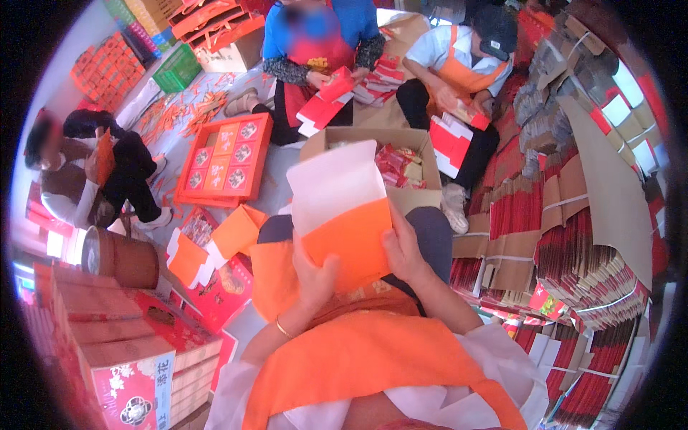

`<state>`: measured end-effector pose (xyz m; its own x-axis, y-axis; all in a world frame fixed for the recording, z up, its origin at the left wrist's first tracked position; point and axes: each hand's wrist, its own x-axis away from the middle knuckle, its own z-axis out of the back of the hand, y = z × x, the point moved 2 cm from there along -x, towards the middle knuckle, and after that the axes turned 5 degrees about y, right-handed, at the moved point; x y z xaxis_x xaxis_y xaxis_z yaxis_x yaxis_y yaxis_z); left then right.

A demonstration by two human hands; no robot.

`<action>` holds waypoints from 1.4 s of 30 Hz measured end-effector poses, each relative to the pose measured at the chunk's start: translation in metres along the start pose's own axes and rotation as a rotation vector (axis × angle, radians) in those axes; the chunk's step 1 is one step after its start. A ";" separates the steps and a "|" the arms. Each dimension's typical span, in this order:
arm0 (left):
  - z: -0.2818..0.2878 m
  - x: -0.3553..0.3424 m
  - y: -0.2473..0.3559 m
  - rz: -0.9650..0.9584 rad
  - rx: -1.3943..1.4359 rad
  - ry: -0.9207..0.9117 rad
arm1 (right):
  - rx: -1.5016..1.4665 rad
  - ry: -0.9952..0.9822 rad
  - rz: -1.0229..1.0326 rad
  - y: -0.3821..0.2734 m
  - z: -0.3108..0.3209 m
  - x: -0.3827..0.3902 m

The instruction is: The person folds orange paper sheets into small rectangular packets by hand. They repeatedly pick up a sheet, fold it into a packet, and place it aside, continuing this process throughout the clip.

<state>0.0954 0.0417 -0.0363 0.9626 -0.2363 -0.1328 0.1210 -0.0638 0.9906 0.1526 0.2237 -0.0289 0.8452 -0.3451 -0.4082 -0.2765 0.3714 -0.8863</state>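
Observation:
Between my two hands, above my lap, is an orange carton point(351, 240) with its white-lined flap point(337, 175) standing up and away from me. My left hand point(315, 276) grips its lower left side, thumb on the orange front. On the right edge, my right hand point(403, 247) presses with the thumb in front and the fingers mostly hidden behind. Beyond my knees stands an open cardboard box point(424, 143) holding several red and gold packets point(398, 166). Orange and white flattened cartons point(236, 228) lie to the left of my lap.
Stacked red gift boxes point(154, 337) stand near left, beside a round brown stool point(118, 258). An orange tray point(228, 159) lies ahead left. Strapped bundles of flat cartons point(588, 287) pile up on the right. Three other people sit around, handling cartons.

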 end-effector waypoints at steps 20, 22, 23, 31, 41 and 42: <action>-0.008 -0.045 -0.012 0.423 0.221 -0.040 | -0.224 0.103 -0.440 0.044 -0.003 0.014; -0.004 -0.052 -0.010 0.482 0.344 -0.015 | -0.321 0.133 -0.337 0.026 0.015 0.013; -0.001 -0.056 -0.009 0.507 0.382 0.003 | -0.157 0.030 -0.230 0.021 0.021 0.015; -0.006 -0.062 -0.004 0.626 0.847 0.255 | -0.320 -0.150 -0.194 0.028 -0.002 0.068; -0.017 0.016 0.023 0.676 0.819 -0.605 | -0.431 0.315 -0.431 0.000 0.024 -0.020; 0.001 0.023 0.026 0.725 0.743 -0.825 | -0.342 0.297 -0.372 -0.003 0.034 -0.025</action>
<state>0.1202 0.0334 -0.0138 0.2915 -0.9410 0.1721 -0.7694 -0.1238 0.6266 0.1475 0.2606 -0.0084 0.7629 -0.6441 -0.0560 -0.1593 -0.1034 -0.9818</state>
